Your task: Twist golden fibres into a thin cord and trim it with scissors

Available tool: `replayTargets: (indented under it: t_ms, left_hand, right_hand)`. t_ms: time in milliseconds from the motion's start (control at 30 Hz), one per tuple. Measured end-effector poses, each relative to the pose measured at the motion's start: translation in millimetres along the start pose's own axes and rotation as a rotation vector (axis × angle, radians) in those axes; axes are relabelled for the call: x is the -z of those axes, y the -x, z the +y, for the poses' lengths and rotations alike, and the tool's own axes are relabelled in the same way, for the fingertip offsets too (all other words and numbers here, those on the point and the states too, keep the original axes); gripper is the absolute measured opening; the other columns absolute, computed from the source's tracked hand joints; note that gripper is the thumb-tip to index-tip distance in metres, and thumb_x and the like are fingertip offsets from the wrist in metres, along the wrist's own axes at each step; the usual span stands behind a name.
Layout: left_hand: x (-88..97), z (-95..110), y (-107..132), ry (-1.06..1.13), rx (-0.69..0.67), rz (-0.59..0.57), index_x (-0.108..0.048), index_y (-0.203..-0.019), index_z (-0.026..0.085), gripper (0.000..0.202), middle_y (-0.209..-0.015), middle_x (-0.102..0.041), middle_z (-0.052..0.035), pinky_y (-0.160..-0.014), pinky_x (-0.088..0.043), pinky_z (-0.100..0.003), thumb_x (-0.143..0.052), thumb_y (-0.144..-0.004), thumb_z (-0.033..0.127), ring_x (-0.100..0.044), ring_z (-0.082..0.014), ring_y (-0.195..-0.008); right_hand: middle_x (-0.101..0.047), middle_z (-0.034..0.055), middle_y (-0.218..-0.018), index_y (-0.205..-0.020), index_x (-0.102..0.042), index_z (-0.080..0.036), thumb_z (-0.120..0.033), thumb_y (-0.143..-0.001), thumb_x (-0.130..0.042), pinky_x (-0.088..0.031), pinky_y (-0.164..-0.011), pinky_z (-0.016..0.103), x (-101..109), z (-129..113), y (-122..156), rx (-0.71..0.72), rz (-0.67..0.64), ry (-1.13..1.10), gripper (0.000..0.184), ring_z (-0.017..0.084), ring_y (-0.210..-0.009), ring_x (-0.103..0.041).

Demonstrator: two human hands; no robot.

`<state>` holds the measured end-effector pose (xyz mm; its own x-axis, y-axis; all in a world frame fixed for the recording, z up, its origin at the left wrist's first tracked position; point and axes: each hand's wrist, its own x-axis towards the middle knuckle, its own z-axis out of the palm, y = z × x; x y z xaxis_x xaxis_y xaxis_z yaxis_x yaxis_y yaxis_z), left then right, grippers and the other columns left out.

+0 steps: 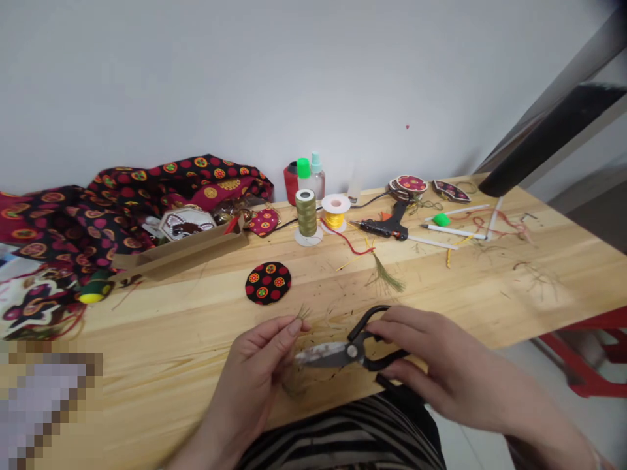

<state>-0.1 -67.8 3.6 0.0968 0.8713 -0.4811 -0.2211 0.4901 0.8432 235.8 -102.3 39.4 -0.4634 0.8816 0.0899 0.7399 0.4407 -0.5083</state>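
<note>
Black-handled scissors (351, 352) lie across my right hand (426, 356), whose fingers grip the handles. Their blades point left, toward my left hand (262, 365). Between the thumb and fingers of that left hand is pinched a bundle of thin olive-green threads (302, 314); its cut-looking ends poke out above the thumb, and more strands hang below near the blade tips. Whether the blades touch the threads I cannot tell. Beyond my hands lie a round black patterned fabric disc (268, 283) and an olive thread tassel (386, 275) with a red cord.
At the back stand an olive thread spool (307, 215), a yellow thread spool (335, 214) and bottles (317, 175). A black glue gun (386, 225) lies to their right. Patterned cloth (147, 189) and a cardboard box (191, 253) are on the left. A red stool (588, 352) stands right of the table.
</note>
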Motion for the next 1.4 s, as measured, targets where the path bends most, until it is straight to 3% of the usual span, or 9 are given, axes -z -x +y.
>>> replayTargets:
  t_ms: [267, 567, 733, 833, 1000, 1167, 1233, 1300, 1400]
  left_hand:
    - [2.9, -3, -5, 0.042, 0.005, 0.027, -0.073, -0.075, 0.014, 0.023, -0.044, -0.031, 0.009, -0.04, -0.018, -0.018, -0.075, -0.066, 0.036, -0.023, -0.0044, -0.042]
    - [-8.9, 4, -1, 0.007, -0.052, -0.024, -0.075, -0.084, 0.013, 0.022, -0.046, -0.056, 0.0021, -0.039, -0.018, -0.019, -0.072, -0.07, 0.03, -0.021, -0.0043, -0.042]
    - [-2.6, 6, -2, 0.119, -0.119, 0.048, -0.073, -0.075, 0.014, 0.014, -0.085, -0.073, -0.0104, -0.036, -0.018, -0.018, -0.07, -0.072, 0.027, -0.023, -0.0021, -0.041]
    - [-1.0, 6, -4, 0.166, -0.115, 0.069, -0.072, -0.074, 0.014, 0.011, -0.084, -0.073, -0.0106, -0.035, -0.02, -0.016, -0.07, -0.071, 0.025, -0.024, -0.0011, -0.04]
    - [-2.4, 5, -6, 0.184, -0.105, 0.064, -0.071, -0.074, 0.014, 0.01, -0.076, -0.073, -0.0078, -0.035, -0.021, -0.013, -0.071, -0.071, 0.024, -0.024, -0.0002, -0.039]
    - [-0.3, 6, -3, 0.18, -0.12, 0.095, -0.071, -0.073, 0.014, 0.012, -0.075, -0.072, -0.0066, -0.035, -0.022, -0.013, -0.072, -0.07, 0.025, -0.026, -0.0003, -0.04]
    - [0.5, 6, -2, 0.182, -0.122, 0.097, -0.071, -0.074, 0.014, 0.012, -0.072, -0.071, -0.0059, -0.035, -0.022, -0.013, -0.072, -0.07, 0.025, -0.026, -0.0004, -0.04]
    - [1.0, 6, -1, 0.183, -0.117, 0.097, -0.071, -0.075, 0.013, 0.013, -0.07, -0.07, -0.0052, -0.035, -0.021, -0.013, -0.072, -0.069, 0.025, -0.026, -0.0003, -0.04]
    - [1.9, 7, 0, 0.188, -0.105, 0.094, -0.071, -0.075, 0.013, 0.014, -0.068, -0.069, -0.0045, -0.035, -0.02, -0.013, -0.072, -0.069, 0.026, -0.025, -0.0004, -0.039]
  right_hand:
    - [-0.064, 0.0082, -0.114, -0.115, -0.056, -0.022, -0.024, -0.086, -0.049, -0.053, -0.08, 0.031, 20, 49, 32, -0.184, 0.076, 0.11, 0.029, 0.022, -0.101, -0.062]
    - [-0.064, 0.0079, -0.111, -0.114, -0.056, -0.023, -0.023, -0.084, -0.052, -0.053, -0.077, 0.03, 6, -1, 6, -0.008, -0.031, 0.013, 0.03, 0.021, -0.098, -0.062]
    - [-0.064, 0.0098, -0.112, -0.113, -0.057, -0.021, -0.028, -0.087, -0.047, -0.053, -0.076, 0.033, 15, 45, 25, -0.209, 0.081, 0.174, 0.029, 0.023, -0.096, -0.063]
    - [-0.067, 0.0105, -0.103, -0.109, -0.061, -0.02, -0.036, -0.086, -0.047, -0.053, -0.065, 0.037, 20, 83, 42, -0.427, 0.109, 0.375, 0.031, 0.027, -0.083, -0.066]
    - [-0.065, 0.0138, -0.091, -0.095, -0.067, -0.016, -0.032, -0.085, -0.045, -0.051, -0.065, 0.041, 18, 110, 53, -0.537, 0.126, 0.531, 0.029, 0.029, -0.077, -0.063]
    - [-0.061, 0.0176, -0.093, -0.097, -0.066, -0.011, -0.023, -0.084, -0.046, -0.047, -0.077, 0.048, 7, 77, 24, -0.487, 0.258, 0.593, 0.026, 0.033, -0.09, -0.056]
    - [-0.062, 0.0131, -0.1, -0.099, -0.064, -0.016, -0.021, -0.086, -0.046, -0.047, -0.08, 0.045, -2, 51, 1, -0.281, 0.302, 0.401, 0.023, 0.028, -0.093, -0.055]
    - [-0.06, 0.0089, -0.104, -0.103, -0.062, -0.018, -0.018, -0.086, -0.05, -0.046, -0.086, 0.04, -14, 24, -23, -0.053, 0.218, 0.127, 0.02, 0.023, -0.099, -0.052]
    - [-0.059, 0.0073, -0.105, -0.098, -0.062, -0.018, -0.013, -0.083, -0.055, -0.044, -0.091, 0.04, -34, -7, -54, 0.081, 0.121, -0.005, 0.018, 0.022, -0.105, -0.046]
